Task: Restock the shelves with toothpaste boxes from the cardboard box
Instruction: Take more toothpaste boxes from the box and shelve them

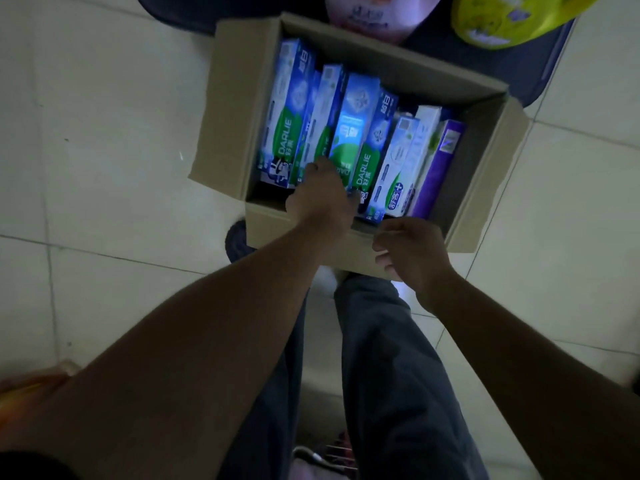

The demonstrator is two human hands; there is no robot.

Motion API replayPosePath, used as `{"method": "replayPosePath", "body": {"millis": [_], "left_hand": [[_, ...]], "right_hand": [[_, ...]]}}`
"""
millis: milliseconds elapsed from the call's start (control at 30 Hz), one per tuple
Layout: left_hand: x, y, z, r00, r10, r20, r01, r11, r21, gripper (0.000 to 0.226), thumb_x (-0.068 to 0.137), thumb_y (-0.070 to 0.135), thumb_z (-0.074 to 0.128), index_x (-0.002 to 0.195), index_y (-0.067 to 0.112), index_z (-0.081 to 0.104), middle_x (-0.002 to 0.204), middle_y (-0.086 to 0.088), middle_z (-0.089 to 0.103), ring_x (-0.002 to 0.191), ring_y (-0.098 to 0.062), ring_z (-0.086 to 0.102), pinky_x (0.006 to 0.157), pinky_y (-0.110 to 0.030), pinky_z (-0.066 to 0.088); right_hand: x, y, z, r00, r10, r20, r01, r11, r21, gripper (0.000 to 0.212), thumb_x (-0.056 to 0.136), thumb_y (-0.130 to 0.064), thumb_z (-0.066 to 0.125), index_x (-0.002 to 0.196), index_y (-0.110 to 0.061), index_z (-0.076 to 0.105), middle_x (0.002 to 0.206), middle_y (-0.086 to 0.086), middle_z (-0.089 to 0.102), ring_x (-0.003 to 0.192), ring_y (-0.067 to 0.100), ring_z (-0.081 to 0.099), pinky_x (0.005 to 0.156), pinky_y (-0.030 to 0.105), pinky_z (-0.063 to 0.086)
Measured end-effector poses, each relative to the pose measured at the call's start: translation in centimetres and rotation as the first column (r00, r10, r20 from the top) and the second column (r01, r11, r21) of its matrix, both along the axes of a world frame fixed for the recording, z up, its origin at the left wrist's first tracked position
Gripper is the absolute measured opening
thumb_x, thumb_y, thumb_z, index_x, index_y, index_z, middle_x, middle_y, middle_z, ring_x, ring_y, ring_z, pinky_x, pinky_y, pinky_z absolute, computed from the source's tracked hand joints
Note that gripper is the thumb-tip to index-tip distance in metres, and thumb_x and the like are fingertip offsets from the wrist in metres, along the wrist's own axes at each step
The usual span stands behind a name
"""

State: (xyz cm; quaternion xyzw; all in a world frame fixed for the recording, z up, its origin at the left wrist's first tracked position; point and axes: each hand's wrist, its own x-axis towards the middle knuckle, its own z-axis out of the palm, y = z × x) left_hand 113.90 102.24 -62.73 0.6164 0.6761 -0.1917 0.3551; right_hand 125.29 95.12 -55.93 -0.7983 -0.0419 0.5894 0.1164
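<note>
An open cardboard box (228, 109) stands on the tiled floor in front of me. Inside it, several blue and green Darlie toothpaste boxes (287, 112) stand on edge in a row, with a white one and a purple box (438, 171) at the right end. My left hand (320, 195) reaches down into the carton, its fingers curled round the near end of one blue toothpaste box (356, 126) in the middle of the row. My right hand (412, 252) hovers over the carton's near wall, fingers loosely curled and holding nothing.
My legs in dark trousers (388, 358) and a dark shoe (237, 240) stand just behind the carton. A dark bin (540, 74) at the top holds a pink pack (374, 15) and a yellow-green pack (502, 22). Pale floor tiles (104, 133) lie on both sides.
</note>
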Motion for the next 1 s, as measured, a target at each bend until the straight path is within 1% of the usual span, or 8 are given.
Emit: {"method": "replayPosePath", "body": {"millis": [67, 200, 333, 400, 533, 667, 800, 1000], "left_hand": [[0.2, 0.1, -0.9, 0.996, 0.079, 0.042, -0.08, 0.997, 0.014, 0.064, 0.092, 0.048, 0.07, 0.135, 0.009, 0.044, 0.134, -0.012, 0.054, 0.111, -0.036, 0.065, 0.068, -0.041, 0.042], [-1.2, -0.1, 0.6, 0.948, 0.212, 0.237, -0.222, 0.975, 0.013, 0.056, 0.087, 0.041, 0.075, 0.13, 0.01, 0.054, 0.114, -0.008, 0.065, 0.095, -0.027, 0.066, 0.07, -0.033, 0.045], [-3.3, -2.1, 4.8, 0.918, 0.071, 0.391, -0.091, 0.995, 0.033, 0.044, 0.083, 0.035, 0.078, 0.118, 0.017, 0.058, 0.108, -0.004, 0.065, 0.092, -0.025, 0.065, 0.073, -0.034, 0.052], [-3.4, -3.3, 6.5, 0.896, -0.043, 0.443, -0.005, 0.994, 0.107, 0.044, 0.08, 0.029, 0.08, 0.116, 0.017, 0.057, 0.11, -0.005, 0.062, 0.092, -0.028, 0.063, 0.071, -0.036, 0.051], [-2.0, -4.1, 6.8, 0.869, -0.034, 0.493, 0.03, 0.999, 0.016, 0.054, 0.076, 0.027, 0.085, 0.121, 0.021, 0.055, 0.116, -0.003, 0.06, 0.096, -0.029, 0.063, 0.076, -0.04, 0.054], [-0.4, -2.9, 2.8, 0.931, 0.159, 0.327, -0.118, 0.983, -0.143, 0.071, 0.084, 0.021, 0.074, 0.147, 0.022, 0.042, 0.144, -0.005, 0.048, 0.124, -0.03, 0.054, 0.09, -0.039, 0.05], [3.1, -2.6, -0.9, 0.998, 0.055, 0.028, -0.05, 0.986, -0.16, 0.082, 0.095, 0.041, 0.063, 0.159, 0.011, 0.02, 0.16, -0.017, 0.028, 0.145, -0.039, 0.032, 0.105, -0.052, 0.044], [7.0, -4.1, -2.9, 0.965, 0.262, -0.01, -0.262, 0.964, -0.033, 0.071, 0.092, 0.025, 0.072, 0.144, 0.015, 0.026, 0.148, -0.02, 0.039, 0.129, -0.04, 0.048, 0.094, -0.051, 0.047]], "right_hand": [[0.3, 0.2, -0.2, 1.0, -0.023, -0.001, 0.023, 1.0, 0.001, 0.022, 0.088, 0.004, 0.064, 0.108, -0.003, 0.07, 0.09, 0.015, 0.067, 0.064, 0.021, 0.059, 0.044, 0.018, 0.045], [2.3, 1.6, 0.6, 0.991, -0.11, 0.071, 0.102, 0.988, 0.119, 0.021, 0.086, 0.001, 0.07, 0.107, 0.003, 0.069, 0.077, 0.016, 0.063, 0.053, 0.02, 0.056, 0.053, 0.03, 0.045], [6.8, 4.5, 3.0, 0.978, -0.21, 0.006, 0.203, 0.948, 0.244, 0.046, 0.083, -0.041, 0.075, 0.121, -0.017, 0.065, 0.086, 0.004, 0.065, 0.06, 0.022, 0.064, 0.054, 0.032, 0.054], [8.9, 5.3, 4.2, 0.987, -0.136, -0.087, 0.155, 0.948, 0.277, 0.052, 0.08, -0.051, 0.075, 0.122, -0.022, 0.064, 0.091, 0.005, 0.069, 0.065, 0.024, 0.067, 0.055, 0.036, 0.056], [11.1, 4.6, 5.2, 0.999, 0.013, -0.029, -0.002, 0.937, 0.35, 0.022, 0.083, -0.02, 0.082, 0.101, -0.009, 0.074, 0.086, 0.015, 0.077, 0.07, 0.027, 0.072, 0.064, 0.036, 0.061], [12.9, 2.4, 5.3, 0.986, -0.121, 0.112, 0.064, 0.906, 0.418, 0.024, 0.083, -0.014, 0.082, 0.102, -0.003, 0.073, 0.078, 0.012, 0.075, 0.071, 0.028, 0.074, 0.067, 0.03, 0.06], [13.9, 0.0, 5.3, 0.955, -0.27, 0.121, 0.192, 0.876, 0.442, 0.021, 0.084, -0.018, 0.082, 0.1, -0.01, 0.072, 0.083, 0.012, 0.077, 0.073, 0.027, 0.076, 0.069, 0.029, 0.061], [14.0, -1.9, 5.1, 0.926, -0.361, 0.109, 0.28, 0.853, 0.44, 0.015, 0.085, -0.018, 0.081, 0.096, -0.013, 0.073, 0.082, 0.012, 0.076, 0.071, 0.028, 0.074, 0.069, 0.03, 0.06]]}}
